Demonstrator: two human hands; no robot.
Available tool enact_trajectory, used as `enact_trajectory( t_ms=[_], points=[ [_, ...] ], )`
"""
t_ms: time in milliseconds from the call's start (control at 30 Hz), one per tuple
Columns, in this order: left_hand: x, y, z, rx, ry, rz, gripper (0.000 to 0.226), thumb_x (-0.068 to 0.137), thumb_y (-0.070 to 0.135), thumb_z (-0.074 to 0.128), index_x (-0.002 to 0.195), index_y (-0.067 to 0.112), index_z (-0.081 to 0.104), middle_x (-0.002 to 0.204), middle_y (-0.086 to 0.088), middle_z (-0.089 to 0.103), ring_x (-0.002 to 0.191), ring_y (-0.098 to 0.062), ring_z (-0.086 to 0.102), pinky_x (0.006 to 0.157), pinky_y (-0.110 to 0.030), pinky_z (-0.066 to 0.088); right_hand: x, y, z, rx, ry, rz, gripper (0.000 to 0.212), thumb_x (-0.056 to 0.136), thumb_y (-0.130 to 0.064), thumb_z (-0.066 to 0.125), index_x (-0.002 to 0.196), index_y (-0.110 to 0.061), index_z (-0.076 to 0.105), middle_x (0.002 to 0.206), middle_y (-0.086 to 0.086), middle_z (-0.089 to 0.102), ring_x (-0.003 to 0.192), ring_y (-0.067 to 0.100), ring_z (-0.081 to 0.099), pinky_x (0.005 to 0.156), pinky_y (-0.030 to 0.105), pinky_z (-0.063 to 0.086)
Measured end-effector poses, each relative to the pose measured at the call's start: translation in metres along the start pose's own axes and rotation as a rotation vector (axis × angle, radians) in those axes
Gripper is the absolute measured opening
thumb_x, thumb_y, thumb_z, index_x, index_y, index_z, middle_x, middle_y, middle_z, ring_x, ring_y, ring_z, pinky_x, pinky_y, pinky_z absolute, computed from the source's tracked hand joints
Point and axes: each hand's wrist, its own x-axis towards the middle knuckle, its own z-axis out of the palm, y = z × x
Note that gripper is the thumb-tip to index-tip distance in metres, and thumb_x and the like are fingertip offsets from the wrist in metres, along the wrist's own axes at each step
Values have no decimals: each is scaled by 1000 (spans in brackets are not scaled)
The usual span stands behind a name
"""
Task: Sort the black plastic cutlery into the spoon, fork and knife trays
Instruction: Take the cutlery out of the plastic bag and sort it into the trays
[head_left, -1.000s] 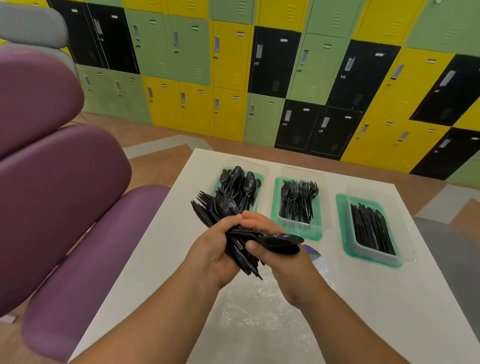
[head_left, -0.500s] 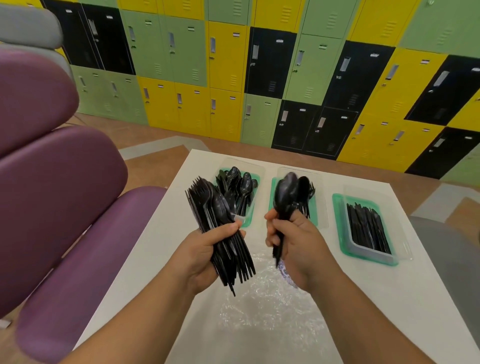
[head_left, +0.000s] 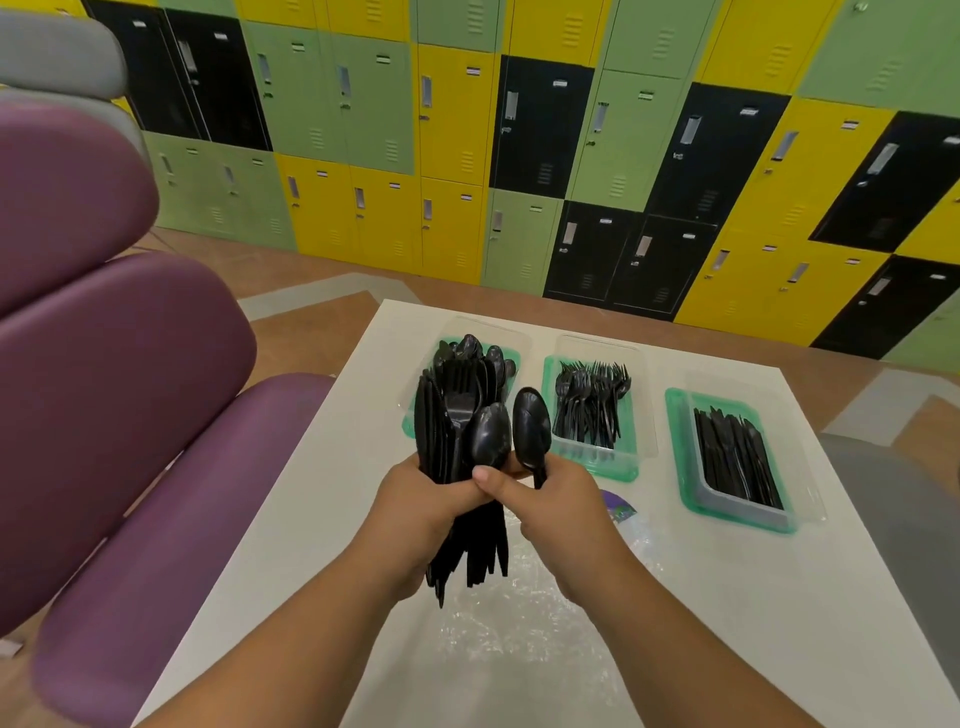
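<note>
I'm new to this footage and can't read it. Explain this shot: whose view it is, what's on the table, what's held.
There is no machine here. A person works with bare hands, and the single picture comes from a camera worn on their head, looking forward and down. On the white table stand three trays: the spoon tray on the left, partly hidden, the fork tray in the middle and the knife tray on the right. Clear wrap lies nearer the person. The left hand grips an upright bundle of mixed black cutlery. The right hand holds one spoon beside it.

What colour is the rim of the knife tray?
Green; the knife tray rim shows best in the head view.
</note>
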Motion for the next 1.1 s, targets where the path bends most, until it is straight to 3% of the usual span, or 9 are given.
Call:
enact_trajectory(
  t_ms=[133,300,433,567,633,700,800,867,1100],
  points=[
    [-3,2,3,-170,-93,-15,23,82,4,68,104,10,73,98,-12,75,92,-24,72,68,-27,57,1,4,2,29,12,-53,9,80,-34,74,85,-29,68,89,-4,73,93,16,68,87,38,55],
    [-1,-4,3,-325,-96,-126,33,73,12,69,106,6,73,104,-19,72,97,-33,69,84,-43,55,4,6,0,229,-26,-26,7,85,-21,70,80,-24,66,83,-1,73,88,15,69,76,27,56],
    [-2,-6,1,-377,-142,-179,32,71,10,68,101,-1,72,96,-24,72,91,-38,70,83,-47,56,3,6,-3,304,-212,-10,14,95,-19,56,105,-17,66,99,6,74,96,18,71,84,36,56],
    [1,-1,-3,-444,-167,-209,11,72,7,67,77,3,75,67,-11,66,62,-20,67,73,-35,57,-1,5,-4,290,-195,-14,18,99,-21,46,92,-17,62,72,-6,68,69,8,64,67,24,52],
    [4,0,-6,-476,-164,-213,10,73,6,66,80,2,72,64,-9,63,60,-18,63,80,-34,52,0,6,-4,252,-163,-47,22,100,-20,44,84,-18,58,71,-2,64,68,14,59,71,31,49],
    [7,0,-9,-520,-169,-215,18,73,6,66,91,6,65,68,-7,59,58,-16,59,70,-31,51,1,6,-4,301,-154,-37,19,101,-16,42,87,-19,54,68,0,57,60,16,53,65,33,47],
    [7,-4,-11,-576,-223,-213,25,76,5,66,100,9,59,71,-5,56,56,-14,54,59,-27,51,2,3,-5,406,-142,24,5,97,-18,51,95,-14,53,59,0,39,46,13,34,50,28,31],
    [6,-6,-10,-548,-271,-216,28,76,7,66,102,5,57,70,-4,55,56,-13,54,60,-27,51,3,3,-6,385,-122,41,17,88,-25,65,94,-12,57,51,-1,37,41,11,28,45,27,26],
    [-1,0,-9,-310,-384,-179,17,78,10,59,91,5,68,73,-7,57,60,-15,55,64,-28,50,-1,-5,-3,246,-130,63,21,77,-26,77,74,-13,61,57,-2,57,35,4,39,36,17,28]
  ],
)
